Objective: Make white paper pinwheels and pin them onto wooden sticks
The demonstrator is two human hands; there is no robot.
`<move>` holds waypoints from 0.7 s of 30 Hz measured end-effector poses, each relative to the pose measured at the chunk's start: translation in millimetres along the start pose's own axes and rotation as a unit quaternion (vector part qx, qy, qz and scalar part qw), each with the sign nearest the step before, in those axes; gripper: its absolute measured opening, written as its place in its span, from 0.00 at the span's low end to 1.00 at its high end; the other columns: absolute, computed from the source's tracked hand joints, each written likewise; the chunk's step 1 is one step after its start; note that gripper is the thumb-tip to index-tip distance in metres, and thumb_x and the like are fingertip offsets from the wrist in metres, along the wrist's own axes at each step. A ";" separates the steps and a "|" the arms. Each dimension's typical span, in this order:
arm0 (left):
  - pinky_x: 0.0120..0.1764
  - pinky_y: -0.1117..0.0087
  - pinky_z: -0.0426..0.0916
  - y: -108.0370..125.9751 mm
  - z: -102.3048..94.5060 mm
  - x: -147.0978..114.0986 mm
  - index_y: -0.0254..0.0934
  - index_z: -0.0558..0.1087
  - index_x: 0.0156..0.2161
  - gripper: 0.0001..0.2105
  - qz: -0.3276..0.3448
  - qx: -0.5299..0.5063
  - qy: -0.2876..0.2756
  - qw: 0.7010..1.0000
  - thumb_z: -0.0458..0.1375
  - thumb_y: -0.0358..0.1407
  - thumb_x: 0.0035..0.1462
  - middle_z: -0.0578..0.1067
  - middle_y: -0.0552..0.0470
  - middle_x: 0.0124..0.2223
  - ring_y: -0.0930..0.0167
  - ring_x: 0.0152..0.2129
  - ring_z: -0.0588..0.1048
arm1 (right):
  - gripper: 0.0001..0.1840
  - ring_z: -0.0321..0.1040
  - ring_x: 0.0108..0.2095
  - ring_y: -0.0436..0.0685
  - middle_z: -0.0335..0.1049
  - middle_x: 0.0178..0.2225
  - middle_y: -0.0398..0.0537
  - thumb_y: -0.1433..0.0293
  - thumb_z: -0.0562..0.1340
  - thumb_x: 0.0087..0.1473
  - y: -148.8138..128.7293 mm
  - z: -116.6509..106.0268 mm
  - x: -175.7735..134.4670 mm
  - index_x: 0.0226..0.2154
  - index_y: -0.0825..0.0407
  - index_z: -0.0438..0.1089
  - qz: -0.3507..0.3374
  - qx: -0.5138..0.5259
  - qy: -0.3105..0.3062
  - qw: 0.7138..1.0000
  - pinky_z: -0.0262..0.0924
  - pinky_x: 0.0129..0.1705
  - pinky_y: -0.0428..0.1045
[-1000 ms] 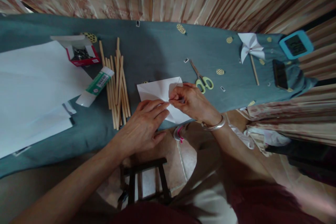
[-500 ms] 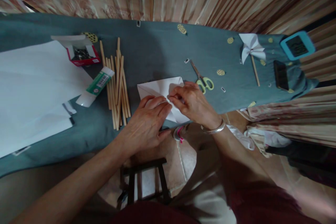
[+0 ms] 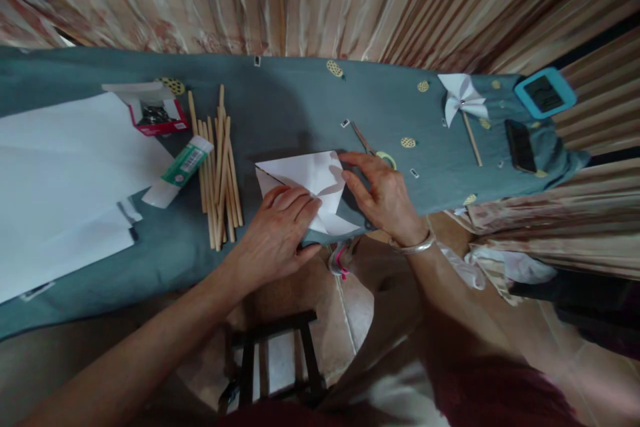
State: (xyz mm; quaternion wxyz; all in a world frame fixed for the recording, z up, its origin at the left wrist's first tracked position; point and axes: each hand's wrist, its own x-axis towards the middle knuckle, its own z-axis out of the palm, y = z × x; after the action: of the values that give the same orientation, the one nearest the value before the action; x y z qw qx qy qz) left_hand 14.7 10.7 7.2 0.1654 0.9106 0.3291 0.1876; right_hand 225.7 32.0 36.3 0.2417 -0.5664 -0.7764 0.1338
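Note:
Near the table's front edge lies a cut sheet of white paper (image 3: pixel 313 172), its lower part folded toward the middle. My left hand (image 3: pixel 283 227) holds the fold down, fingers close together over the centre and thumb apart below. What sits under those fingertips is hidden. My right hand (image 3: pixel 383 197) is at the paper's right side, forefinger by its upper right corner, fingers apart with nothing between them. Just behind it are scissors (image 3: pixel 385 157) with light green handles, partly covered by the hand. A finished paper pinwheel (image 3: pixel 463 101) on a wooden stick lies farther right.
Left of the paper lie several wooden sticks (image 3: pixel 223 180), a glue tube (image 3: pixel 179 172), a red box of small dark pins (image 3: pixel 156 121) and white sheets (image 3: pixel 65 180). A blue-framed digital timer (image 3: pixel 546 93) and a phone (image 3: pixel 521 145) are at the right. A stool (image 3: pixel 275 330) stands below.
My right hand has let go at the paper's centre and moved right to its edge, fingers opening. The left hand stays on the fold. The view has shifted slightly.

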 end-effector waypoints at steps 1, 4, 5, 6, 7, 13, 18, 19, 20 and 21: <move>0.55 0.50 0.59 -0.8 0.0 -0.9 0.27 0.65 0.53 0.26 -0.004 -0.010 0.003 1.000 0.61 0.40 0.51 0.72 0.34 0.52 0.54 0.53 0.66 | 0.16 0.67 0.53 0.61 0.72 0.51 0.54 0.67 0.54 0.62 0.6 -0.5 -0.4 0.50 0.53 0.70 0.000 0.011 -0.006 1.000 0.59 0.57 0.57; 0.55 0.50 0.59 -2.4 -0.1 -1.9 0.26 0.66 0.53 0.26 -0.017 -0.039 0.008 0.999 0.60 0.39 0.51 0.71 0.33 0.53 0.54 0.54 0.64 | 0.17 0.66 0.55 0.59 0.71 0.52 0.53 0.66 0.54 0.62 2.7 -0.5 -0.4 0.51 0.52 0.69 0.005 0.050 -0.017 0.999 0.59 0.58 0.57; 0.55 0.50 0.60 -2.7 0.1 -1.7 0.27 0.66 0.53 0.26 -0.017 -0.045 0.009 0.999 0.60 0.39 0.51 0.71 0.33 0.53 0.54 0.54 0.64 | 0.17 0.67 0.54 0.59 0.71 0.52 0.53 0.66 0.54 0.62 3.3 0.3 0.1 0.51 0.52 0.69 0.008 0.063 -0.019 0.998 0.60 0.57 0.56; 0.55 0.50 0.60 -3.0 0.5 -1.4 0.27 0.66 0.53 0.25 -0.017 -0.049 0.009 0.999 0.60 0.40 0.52 0.71 0.34 0.53 0.54 0.54 0.64 | 0.17 0.68 0.51 0.58 0.72 0.51 0.53 0.65 0.55 0.62 3.8 1.4 1.0 0.51 0.52 0.69 0.013 0.076 -0.021 0.997 0.61 0.55 0.56; 0.55 0.50 0.60 -3.2 1.1 -1.0 0.29 0.66 0.53 0.25 -0.016 -0.052 0.010 0.998 0.60 0.40 0.52 0.71 0.35 0.53 0.55 0.54 0.64 | 0.18 0.70 0.49 0.58 0.72 0.50 0.53 0.65 0.55 0.61 4.3 3.0 2.3 0.51 0.52 0.69 0.021 0.087 -0.023 0.996 0.63 0.53 0.55; 0.55 0.49 0.60 -4.3 0.8 0.6 0.31 0.70 0.48 0.19 -0.013 -0.063 0.031 0.997 0.60 0.39 0.52 0.71 0.38 0.50 0.55 0.54 0.64 | 0.20 0.71 0.38 0.55 0.73 0.48 0.52 0.65 0.60 0.57 11.2 15.9 13.9 0.52 0.52 0.68 0.072 0.122 -0.021 0.990 0.66 0.41 0.51; 0.54 0.48 0.60 -3.2 -6.0 -3.6 0.31 0.68 0.50 0.21 0.018 -0.046 0.067 0.997 0.61 0.39 0.52 0.69 0.37 0.52 0.54 0.53 0.64 | 0.22 0.67 0.30 0.51 0.75 0.40 0.48 0.73 0.62 0.50 22.6 26.4 19.3 0.50 0.52 0.71 0.102 0.203 -0.018 0.974 0.63 0.33 0.48; 0.55 0.49 0.60 -3.1 -7.0 -5.7 0.31 0.67 0.51 0.22 0.023 -0.039 0.076 0.996 0.61 0.39 0.52 0.68 0.36 0.53 0.54 0.54 0.64 | 0.21 0.66 0.29 0.51 0.75 0.38 0.47 0.73 0.62 0.49 24.5 27.3 18.8 0.48 0.53 0.72 0.108 0.227 -0.012 0.968 0.62 0.32 0.48; 0.55 0.49 0.59 -3.0 -7.7 -8.0 0.31 0.66 0.52 0.23 0.026 -0.031 0.083 0.996 0.61 0.39 0.52 0.67 0.36 0.55 0.54 0.54 0.63 | 0.20 0.65 0.28 0.50 0.75 0.36 0.47 0.73 0.62 0.49 26.3 27.4 17.8 0.46 0.54 0.74 0.117 0.251 -0.006 0.961 0.61 0.31 0.47; 0.56 0.50 0.59 -2.9 -8.2 -10.6 0.32 0.65 0.53 0.25 0.028 -0.024 0.088 0.995 0.61 0.39 0.52 0.66 0.36 0.56 0.54 0.55 0.62 | 0.18 0.64 0.27 0.50 0.75 0.34 0.47 0.72 0.62 0.48 27.8 26.9 16.2 0.44 0.55 0.75 0.128 0.273 0.004 0.953 0.61 0.30 0.47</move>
State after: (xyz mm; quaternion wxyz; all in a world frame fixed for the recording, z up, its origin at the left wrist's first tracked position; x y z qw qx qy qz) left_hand 1.9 7.4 10.7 0.1520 0.8952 0.3119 0.2795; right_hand 230.3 58.0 3.7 0.3714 -0.5742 -0.6298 0.3683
